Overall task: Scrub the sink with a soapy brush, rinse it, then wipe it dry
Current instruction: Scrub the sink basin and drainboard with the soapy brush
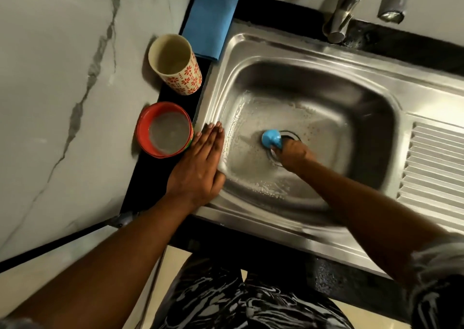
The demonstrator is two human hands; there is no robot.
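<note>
One view only: head-worn, wide-angle. It looks steeply down and slightly forward from above the counter's (pixel 273 10) front edge onto the sink (pixel 251 42). Close range: the basin fills mid-frame and straight lines bow toward the borders. The tap base (pixel 336 30) at the far counter edge marks the top, the wearer's patterned trousers (pixel 226 303) the bottom. The left hand (pixel 198 162) and right hand (pixel 293 152) reach in from the lower corners. The marble wall (pixel 50 77) fills the left side.

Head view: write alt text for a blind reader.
The right hand grips a blue brush by the drain of a soapy steel sink; the left hand rests flat on its rim. A red bowl, patterned cup and blue cloth sit alongside.
</note>
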